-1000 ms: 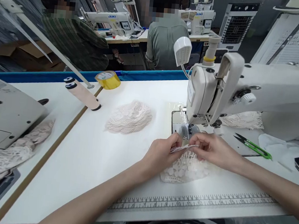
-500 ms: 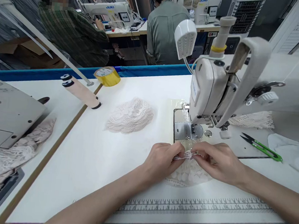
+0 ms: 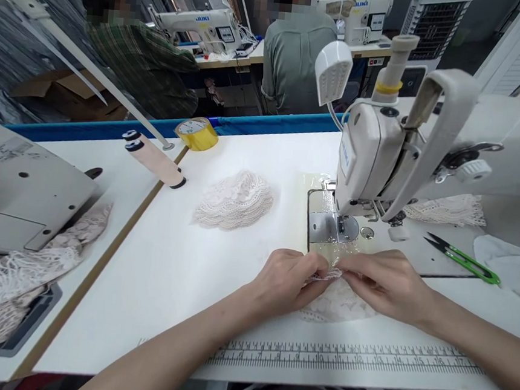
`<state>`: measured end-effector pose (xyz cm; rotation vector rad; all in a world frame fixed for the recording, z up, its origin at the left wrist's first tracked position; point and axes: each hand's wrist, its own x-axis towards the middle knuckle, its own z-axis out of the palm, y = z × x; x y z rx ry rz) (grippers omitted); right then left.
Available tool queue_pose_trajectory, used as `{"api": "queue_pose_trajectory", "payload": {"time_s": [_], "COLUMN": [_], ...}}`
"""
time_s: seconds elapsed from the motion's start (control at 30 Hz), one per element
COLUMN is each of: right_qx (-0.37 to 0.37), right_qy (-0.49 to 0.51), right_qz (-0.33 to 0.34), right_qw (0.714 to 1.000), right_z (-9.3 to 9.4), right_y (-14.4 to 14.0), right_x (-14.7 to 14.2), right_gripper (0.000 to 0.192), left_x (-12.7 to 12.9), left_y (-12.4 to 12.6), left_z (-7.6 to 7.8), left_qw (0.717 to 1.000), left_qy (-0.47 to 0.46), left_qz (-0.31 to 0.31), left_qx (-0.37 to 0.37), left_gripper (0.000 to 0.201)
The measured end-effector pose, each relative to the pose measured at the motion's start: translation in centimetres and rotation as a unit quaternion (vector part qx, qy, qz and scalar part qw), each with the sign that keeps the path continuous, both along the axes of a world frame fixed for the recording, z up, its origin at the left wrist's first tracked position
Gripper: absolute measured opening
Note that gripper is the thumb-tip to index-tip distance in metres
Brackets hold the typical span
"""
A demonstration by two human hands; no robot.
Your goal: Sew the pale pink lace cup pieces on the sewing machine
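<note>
Between my two hands stretches the edge of a piece of white lace, whose lower part hangs onto the table towards me. My left hand pinches the lace edge between thumb and fingers. Close beside it, my right hand grips the same edge, with the fingertips partly hidden. Both are just in front of the sewing machine's needle plate and presser foot. The sewing machine stands behind them. A fanned stack of white lace pieces lies to the left on the table.
Green-handled thread snips lie right of the needle plate. At the back left are yellow tape and pink thread cones. More lace lies by a second machine. A printed ruler runs along the front edge. Two people sit beyond.
The view has shifted slightly, so everything sits a little further right. My hands have drawn closer together on the lace edge, and less of it shows between them.
</note>
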<state>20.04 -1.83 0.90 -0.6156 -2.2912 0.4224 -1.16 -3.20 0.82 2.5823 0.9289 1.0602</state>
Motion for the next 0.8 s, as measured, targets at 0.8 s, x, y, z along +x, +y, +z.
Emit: {"api": "queue_pose_trajectory", "payload": {"time_s": [0.8], "right_qx": [-0.044], "right_qy": [-0.085], "right_qz": [-0.033], "right_qw": [0.995], "right_z": [5.7], "right_y": [-3.7], "right_x": [2.2], "right_gripper": [0.018], "left_x": [2.3], "left_y": [-3.2], "left_z": [5.2], "left_qw": [0.957], "left_qy": [0.041], "left_qz": [0.054], "left_qx": [-0.282], "left_gripper": [0.008]}}
